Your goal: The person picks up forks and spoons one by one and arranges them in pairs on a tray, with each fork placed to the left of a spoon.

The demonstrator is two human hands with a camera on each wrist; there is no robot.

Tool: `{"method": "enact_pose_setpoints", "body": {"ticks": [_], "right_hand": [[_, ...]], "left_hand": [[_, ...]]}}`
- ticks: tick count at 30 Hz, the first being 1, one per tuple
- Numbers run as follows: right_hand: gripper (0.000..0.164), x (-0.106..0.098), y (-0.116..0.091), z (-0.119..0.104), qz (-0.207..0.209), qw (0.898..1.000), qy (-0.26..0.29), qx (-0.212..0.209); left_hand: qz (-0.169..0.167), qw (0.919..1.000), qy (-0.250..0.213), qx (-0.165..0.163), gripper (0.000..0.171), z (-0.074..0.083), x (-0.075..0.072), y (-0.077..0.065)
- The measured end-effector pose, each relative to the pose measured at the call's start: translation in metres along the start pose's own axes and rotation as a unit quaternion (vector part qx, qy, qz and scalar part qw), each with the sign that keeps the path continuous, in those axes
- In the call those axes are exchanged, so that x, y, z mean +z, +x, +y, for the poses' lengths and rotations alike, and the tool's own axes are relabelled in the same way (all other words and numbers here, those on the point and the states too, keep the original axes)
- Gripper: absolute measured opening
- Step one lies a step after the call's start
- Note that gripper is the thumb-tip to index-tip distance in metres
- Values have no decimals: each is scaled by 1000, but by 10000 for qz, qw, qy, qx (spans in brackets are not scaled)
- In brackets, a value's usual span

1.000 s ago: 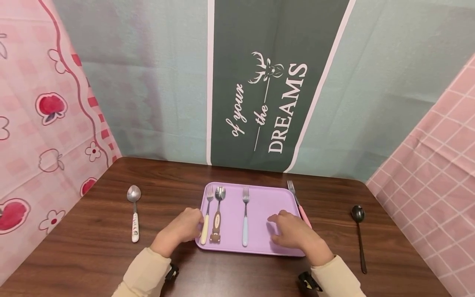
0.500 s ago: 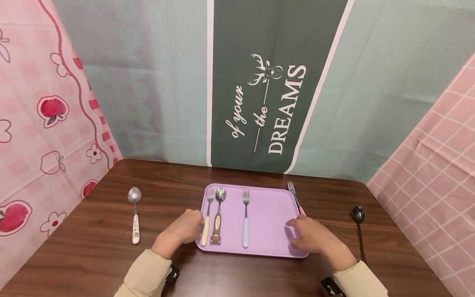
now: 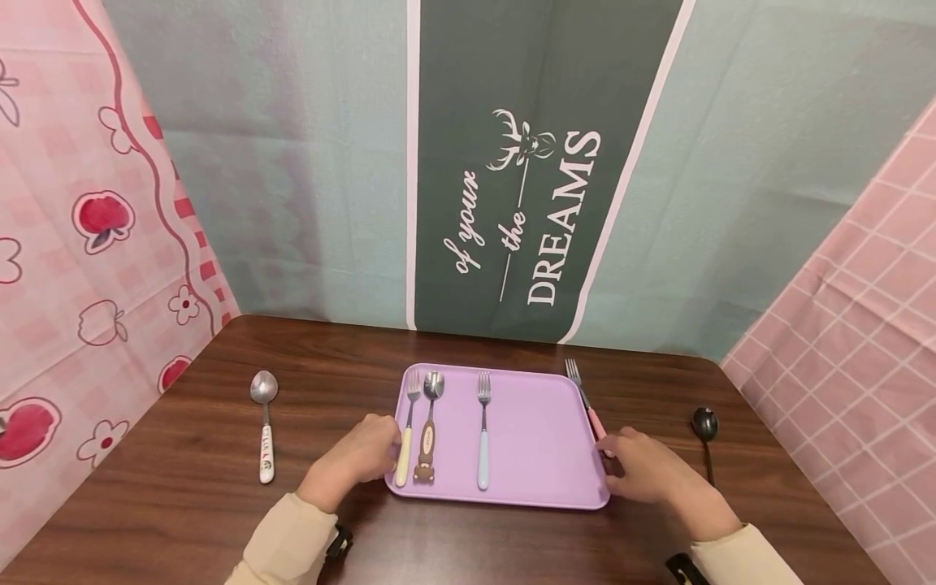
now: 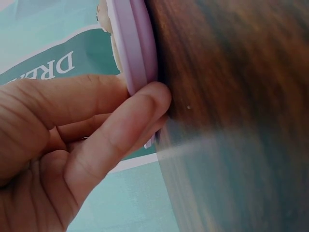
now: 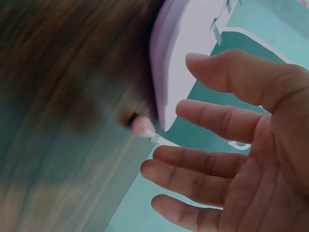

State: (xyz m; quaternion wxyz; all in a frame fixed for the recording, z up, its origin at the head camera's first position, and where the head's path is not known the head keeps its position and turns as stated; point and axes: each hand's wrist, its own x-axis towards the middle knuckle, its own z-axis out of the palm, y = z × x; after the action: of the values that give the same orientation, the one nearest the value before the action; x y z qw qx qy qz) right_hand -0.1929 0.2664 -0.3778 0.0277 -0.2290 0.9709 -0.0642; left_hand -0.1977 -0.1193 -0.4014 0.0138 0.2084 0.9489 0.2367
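In the head view a lilac tray (image 3: 541, 431) lies on the table. My left hand (image 3: 366, 448) grips its left rim; the left wrist view shows thumb and fingers pinching the tray edge (image 4: 133, 43). On the tray are a yellow-handled fork (image 3: 403, 459), a brown bear-handled spoon (image 3: 426, 443) and a blue-handled fork (image 3: 483, 455). My right hand (image 3: 643, 467) is beside the tray's right rim, close to a pink-handled fork (image 3: 596, 422) that lies outside the tray. The right wrist view shows its fingers (image 5: 207, 116) spread, holding nothing, apart from the pink handle end (image 5: 143, 126).
A white-handled spoon (image 3: 266, 439) lies on the wooden table (image 3: 329, 390) at the left. A dark long-handled spoon (image 3: 705, 426) is at the right, its handle partly behind my right forearm. Cloth hangings (image 3: 329, 203) surround the table's back and sides.
My right hand has moved rightward from over the tray to beyond its right rim, near the pink-handled fork. The left hand has kept its hold on the tray's rim.
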Motion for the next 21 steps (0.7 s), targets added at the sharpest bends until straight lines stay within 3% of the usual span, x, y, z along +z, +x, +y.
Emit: {"method": "enact_pose_setpoints", "body": {"ticks": [8, 21], "right_hand": [[41, 3, -11, 9, -51, 9995, 13, 318], [41, 6, -26, 32, 107, 9992, 16, 379]], "left_hand": [[-18, 10000, -12, -28, 28, 1, 1, 0], [76, 9997, 54, 218, 28, 1, 1, 0]]}}
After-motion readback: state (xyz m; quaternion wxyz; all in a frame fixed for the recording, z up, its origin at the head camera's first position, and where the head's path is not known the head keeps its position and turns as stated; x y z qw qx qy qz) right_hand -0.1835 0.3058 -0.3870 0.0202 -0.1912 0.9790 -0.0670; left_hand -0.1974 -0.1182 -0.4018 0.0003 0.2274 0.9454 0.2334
